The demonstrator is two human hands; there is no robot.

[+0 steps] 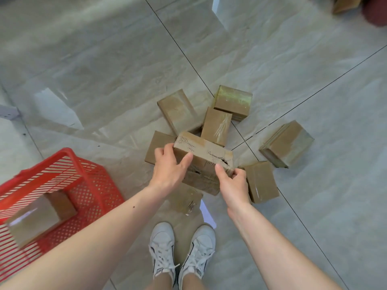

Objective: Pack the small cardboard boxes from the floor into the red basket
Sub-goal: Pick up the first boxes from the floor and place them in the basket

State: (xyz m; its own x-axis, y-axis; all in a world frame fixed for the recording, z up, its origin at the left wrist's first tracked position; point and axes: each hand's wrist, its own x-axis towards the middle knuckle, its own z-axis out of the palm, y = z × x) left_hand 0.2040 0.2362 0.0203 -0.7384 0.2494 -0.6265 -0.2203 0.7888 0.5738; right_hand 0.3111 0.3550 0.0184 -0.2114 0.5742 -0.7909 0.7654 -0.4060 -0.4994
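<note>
Head view: both hands grip one torn cardboard box above the floor pile. Left hand curls round its left end; right hand pinches the near right corner. Other small boxes lie around. Red basket, left, holds one box, possibly more.

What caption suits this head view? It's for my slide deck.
Both hands grip a torn cardboard box beside the red basket.
</note>
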